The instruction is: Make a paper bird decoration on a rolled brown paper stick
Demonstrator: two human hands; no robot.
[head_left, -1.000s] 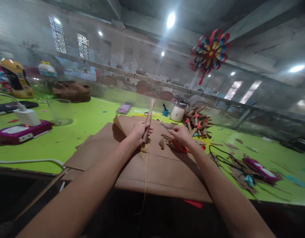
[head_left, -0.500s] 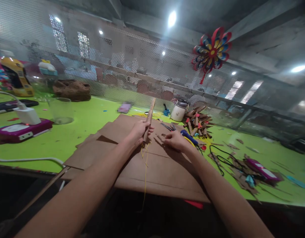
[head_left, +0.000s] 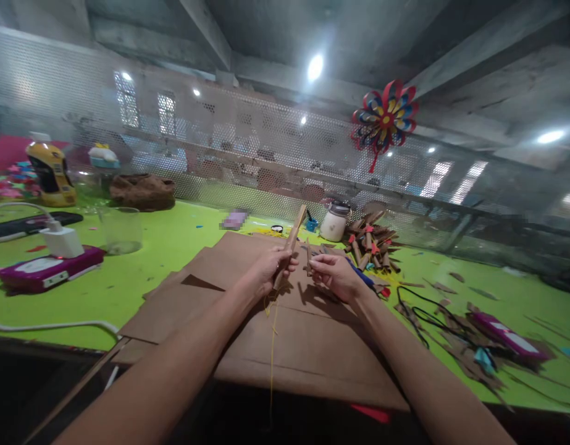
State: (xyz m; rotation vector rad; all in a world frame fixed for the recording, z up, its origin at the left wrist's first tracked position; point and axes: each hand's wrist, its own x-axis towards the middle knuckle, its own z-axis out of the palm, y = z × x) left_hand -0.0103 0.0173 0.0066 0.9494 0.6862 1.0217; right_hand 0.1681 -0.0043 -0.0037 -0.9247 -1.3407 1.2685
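My left hand (head_left: 276, 266) is closed around a rolled brown paper tube (head_left: 294, 233), which tilts up and away to the right. Yellow string (head_left: 272, 346) hangs from near the tube's lower end, over the front of the brown cardboard sheets (head_left: 312, 355). Just to the right, my right hand (head_left: 333, 275) pinches a small, narrow brown cardboard piece (head_left: 308, 256) upright between thumb and fingers. The two pieces are apart. Behind my right hand, a dark blue handle (head_left: 360, 272) is partly covered.
A pile of brown rolls (head_left: 370, 244) lies at the back right beside a white jar (head_left: 335, 222). Purple power strips (head_left: 50, 269) sit left and right, with a black cable (head_left: 433, 315). A plastic cup (head_left: 121, 232) and a yellow bottle (head_left: 50, 173) stand left.
My right hand has raised the small cardboard piece from near the sheets to upright. The tube in my left hand leans more to the right. The camera view has tilted up.
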